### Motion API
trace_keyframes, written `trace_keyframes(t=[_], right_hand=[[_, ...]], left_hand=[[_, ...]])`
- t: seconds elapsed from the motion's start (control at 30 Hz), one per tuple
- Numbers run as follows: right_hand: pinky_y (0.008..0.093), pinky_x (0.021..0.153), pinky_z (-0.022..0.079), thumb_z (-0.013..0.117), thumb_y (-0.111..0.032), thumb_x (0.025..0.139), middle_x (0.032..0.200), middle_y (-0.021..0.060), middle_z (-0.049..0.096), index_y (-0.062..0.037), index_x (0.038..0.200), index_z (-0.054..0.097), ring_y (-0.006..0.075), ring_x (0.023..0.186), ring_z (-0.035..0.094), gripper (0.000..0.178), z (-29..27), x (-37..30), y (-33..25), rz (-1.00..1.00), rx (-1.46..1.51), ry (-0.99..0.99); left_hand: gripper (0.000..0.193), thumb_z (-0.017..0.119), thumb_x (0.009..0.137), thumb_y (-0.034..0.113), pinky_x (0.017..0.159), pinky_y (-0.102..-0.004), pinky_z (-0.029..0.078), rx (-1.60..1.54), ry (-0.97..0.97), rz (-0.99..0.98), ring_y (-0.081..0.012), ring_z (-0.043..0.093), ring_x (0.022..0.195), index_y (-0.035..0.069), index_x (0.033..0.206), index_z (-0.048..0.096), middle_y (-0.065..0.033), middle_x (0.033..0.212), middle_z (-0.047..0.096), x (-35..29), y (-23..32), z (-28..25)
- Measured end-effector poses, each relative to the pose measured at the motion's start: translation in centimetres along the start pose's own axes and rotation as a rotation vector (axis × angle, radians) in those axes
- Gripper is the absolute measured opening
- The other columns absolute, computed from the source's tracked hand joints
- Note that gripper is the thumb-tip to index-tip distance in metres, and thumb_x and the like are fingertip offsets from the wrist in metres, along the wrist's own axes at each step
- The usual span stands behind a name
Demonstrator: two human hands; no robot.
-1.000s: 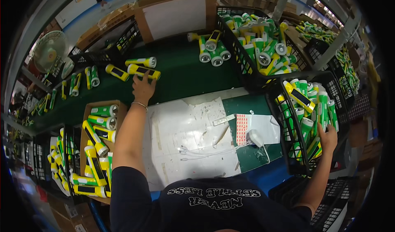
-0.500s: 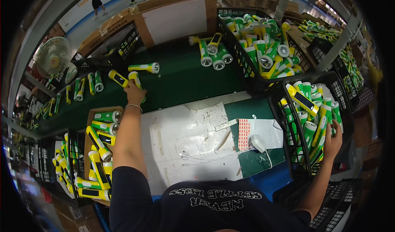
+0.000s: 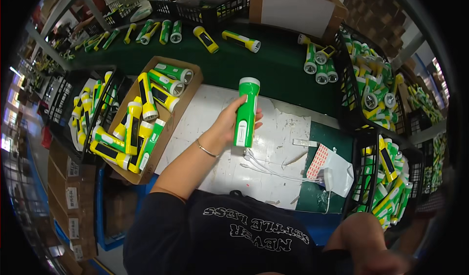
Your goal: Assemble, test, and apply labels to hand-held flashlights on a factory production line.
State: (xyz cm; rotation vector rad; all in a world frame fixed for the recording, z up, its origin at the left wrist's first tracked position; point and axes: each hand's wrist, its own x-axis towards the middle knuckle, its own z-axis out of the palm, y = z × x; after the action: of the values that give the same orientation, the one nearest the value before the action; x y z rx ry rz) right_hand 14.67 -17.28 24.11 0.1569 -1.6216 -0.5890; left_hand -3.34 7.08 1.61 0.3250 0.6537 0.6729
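A green flashlight with a white head and a white panel is in my left hand, fingers wrapped around its body. The head points away from me, and the flashlight is above the white work surface. White charging cables lie under and beside it, running to a white plug block. Down at the lower right, my right hand is smeared by motion near my body, so its fingers cannot be made out. The nearest thing to it is the black basket of flashlights.
On my left stand a cardboard box and a black crate, both holding flashlights. Loose flashlights lie along the dark green surface beyond. Another full crate stands at the far right. A sheet of red-marked stickers lies right of the cables.
My left hand has taken a flashlight off the green surface and brought it close over the white surface. My right hand has left the right-hand basket and come nearer my body. The view has swung left.
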Motion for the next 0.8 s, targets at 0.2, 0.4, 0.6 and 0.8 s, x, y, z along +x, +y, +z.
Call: trace_keyframes(t=[0.2, 0.4, 0.6, 0.8], right_hand=[[0.0201, 0.043, 0.023, 0.058, -0.004, 0.069, 0.049, -0.0084, 0.031, -0.0139, 0.052, 0.037, 0.0038, 0.044, 0.029, 0.030, 2.3, 0.4, 0.3, 0.156, 0.129, 0.003], [0.0209, 0.042, 0.020, 0.060, -0.004, 0.067, 0.051, -0.0097, 0.032, -0.0158, 0.050, 0.033, 0.0035, 0.044, 0.030, 0.034, 2.5, 0.5, -0.8, 0.074, 0.175, 0.079], [0.0203, 0.045, 0.023, 0.056, -0.010, 0.077, 0.059, -0.0091, 0.035, -0.0139, 0.061, 0.040, 0.0011, 0.047, 0.031, 0.023, 1.7, -1.3, -1.8, 0.045, 0.103, 0.104], [0.0317, 0.066, 0.042, 0.051, -0.007, 0.082, 0.082, 0.0134, 0.049, -0.0029, 0.088, 0.051, 0.0245, 0.076, 0.051, 0.008, 0.8, -14.7, -0.6, 1.505, -0.351, -0.591]], left_hand=[[0.048, 0.048, 0.091, 0.043, 0.068, -0.0354, 0.055, 0.118, 0.008, 0.011, -0.0205, 0.060, 0.078, 0.006, 0.121, 0.042, -0.0134, 0.097, 0.058, -2.2, -2.5, 0.6], [0.044, 0.046, 0.092, 0.042, 0.057, -0.0293, 0.051, 0.160, -0.030, 0.004, -0.0167, 0.055, 0.067, 0.006, 0.118, 0.040, -0.0119, 0.091, 0.054, -2.1, -3.8, 1.6], [0.041, 0.045, 0.093, 0.041, 0.055, -0.0296, 0.050, 0.187, -0.065, -0.040, -0.0168, 0.054, 0.067, 0.006, 0.114, 0.041, -0.0114, 0.087, 0.054, -2.6, -4.4, 1.7], [0.037, 0.045, 0.094, 0.037, 0.057, -0.0303, 0.051, 0.327, -0.080, 0.121, -0.0162, 0.057, 0.070, 0.005, 0.113, 0.040, -0.0107, 0.088, 0.056, -3.3, -4.6, 1.7]])
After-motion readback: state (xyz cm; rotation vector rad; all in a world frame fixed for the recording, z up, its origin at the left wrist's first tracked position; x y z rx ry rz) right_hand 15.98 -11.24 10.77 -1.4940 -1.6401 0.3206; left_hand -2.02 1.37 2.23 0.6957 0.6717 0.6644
